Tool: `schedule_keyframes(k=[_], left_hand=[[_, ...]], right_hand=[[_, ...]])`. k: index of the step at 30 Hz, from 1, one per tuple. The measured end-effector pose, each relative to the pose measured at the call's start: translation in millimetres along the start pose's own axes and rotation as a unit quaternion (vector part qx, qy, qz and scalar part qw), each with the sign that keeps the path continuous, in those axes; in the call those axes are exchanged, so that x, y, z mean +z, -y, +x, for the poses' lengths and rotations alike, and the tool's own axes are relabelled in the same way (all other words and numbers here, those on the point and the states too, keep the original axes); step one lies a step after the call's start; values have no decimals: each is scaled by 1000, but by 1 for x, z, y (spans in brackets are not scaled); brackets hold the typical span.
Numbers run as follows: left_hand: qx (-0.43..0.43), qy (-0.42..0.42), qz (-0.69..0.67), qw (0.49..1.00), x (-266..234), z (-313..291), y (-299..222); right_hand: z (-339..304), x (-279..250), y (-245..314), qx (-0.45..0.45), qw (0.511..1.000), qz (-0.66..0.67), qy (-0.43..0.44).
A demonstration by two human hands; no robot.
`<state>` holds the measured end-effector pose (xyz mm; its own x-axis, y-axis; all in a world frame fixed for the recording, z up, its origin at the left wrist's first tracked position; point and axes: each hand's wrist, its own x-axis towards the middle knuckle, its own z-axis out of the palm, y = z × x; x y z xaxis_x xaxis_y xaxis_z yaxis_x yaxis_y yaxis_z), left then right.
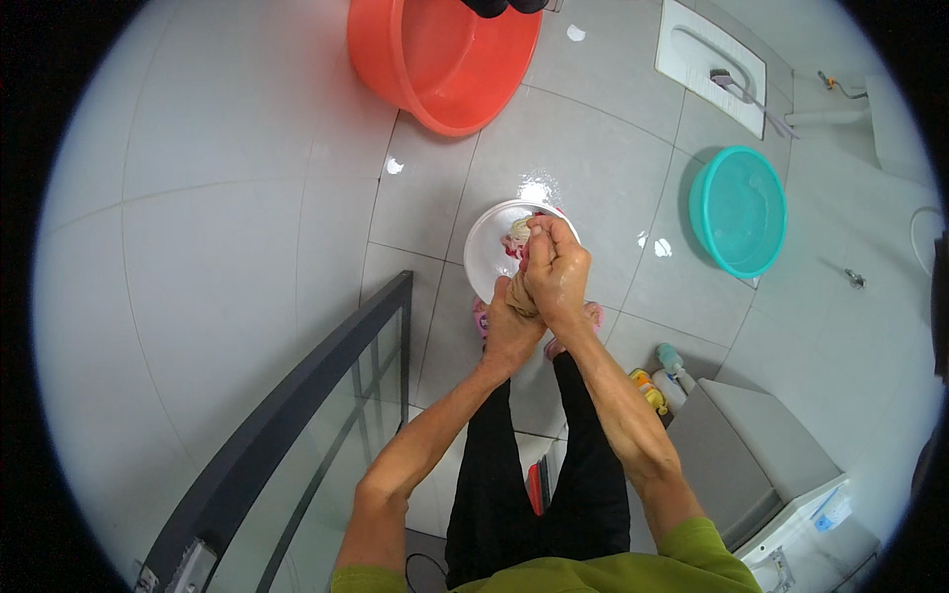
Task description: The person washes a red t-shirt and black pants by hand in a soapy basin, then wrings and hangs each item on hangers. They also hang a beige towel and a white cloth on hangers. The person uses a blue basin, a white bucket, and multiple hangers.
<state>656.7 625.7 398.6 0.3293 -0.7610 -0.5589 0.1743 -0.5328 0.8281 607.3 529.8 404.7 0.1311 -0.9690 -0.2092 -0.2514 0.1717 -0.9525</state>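
In front of my legs, both hands are closed around a small wet tan cloth [521,296], possibly a sock, bunched between them. My left hand [508,331] grips its lower part. My right hand [559,277], higher and to the right, is wrapped round the other end, with wet-looking skin. Below and beyond the hands a round white basin [481,252] stands on the floor. Crumpled cream and red fabric [514,238] lies in it, partly hidden by my right hand.
A large orange tub [465,109] stands far ahead. To the right is a teal basin [748,212], beyond it a squat toilet [682,54] with a brush. Bottles [670,385] and a grey cabinet [741,445] are at the lower right. A dark-framed glass door [326,371] is on the left. Wet tiles [539,183] shine.
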Motion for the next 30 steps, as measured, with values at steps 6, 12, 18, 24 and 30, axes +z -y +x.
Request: schedule_keyframes(k=[6, 12, 18, 24, 30], left_hand=[[106, -84, 146, 980, -2, -13, -26], [-115, 93, -169, 975, -22, -71, -96], [-73, 168, -367, 912, -6, -132, -158], [71, 110, -248, 960, 17, -165, -201], [193, -27, -178, 965, -12, -197, -263]], right_hand=[[4, -22, 24, 146, 989, -5, -2], [-27, -86, 86, 266, 932, 222, 107], [-66, -155, 148, 179, 780, 555, 228], [-112, -184, 190, 171, 951, 162, 199], [-115, -242, 206, 146, 934, 292, 146]])
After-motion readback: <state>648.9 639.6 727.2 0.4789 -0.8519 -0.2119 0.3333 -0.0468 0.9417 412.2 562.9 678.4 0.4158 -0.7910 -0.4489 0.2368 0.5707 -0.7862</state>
